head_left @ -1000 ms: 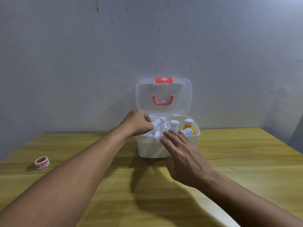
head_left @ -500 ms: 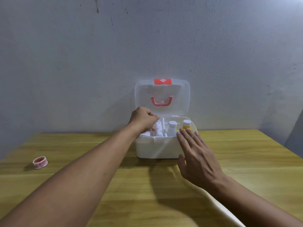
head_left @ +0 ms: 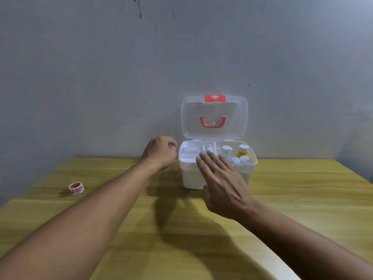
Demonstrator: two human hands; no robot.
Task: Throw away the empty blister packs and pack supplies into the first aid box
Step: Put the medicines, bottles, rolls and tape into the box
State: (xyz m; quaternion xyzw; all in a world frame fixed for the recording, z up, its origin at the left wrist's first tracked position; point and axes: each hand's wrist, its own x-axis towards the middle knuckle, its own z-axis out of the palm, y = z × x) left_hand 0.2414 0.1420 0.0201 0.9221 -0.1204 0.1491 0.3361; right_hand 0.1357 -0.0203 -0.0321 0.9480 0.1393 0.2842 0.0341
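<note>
Fingers (head_left: pixel 214 164) of the right hand (head_left: pixel 224 186) are spreading flat, holding nothing, over the first aid box's (head_left: pixel 218 174) front rim. Left hand (head_left: pixel 159 152) is curling into a loose fist beside it, grasping nothing visible. Tape roll (head_left: pixel 76 188) is lying well apart on the desk (head_left: pixel 302 199).

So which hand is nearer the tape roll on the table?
Left. The left hand, loosely closed, is beside the box's left wall, right of the tape roll; the right hand hovers before the box, farther right.
</note>
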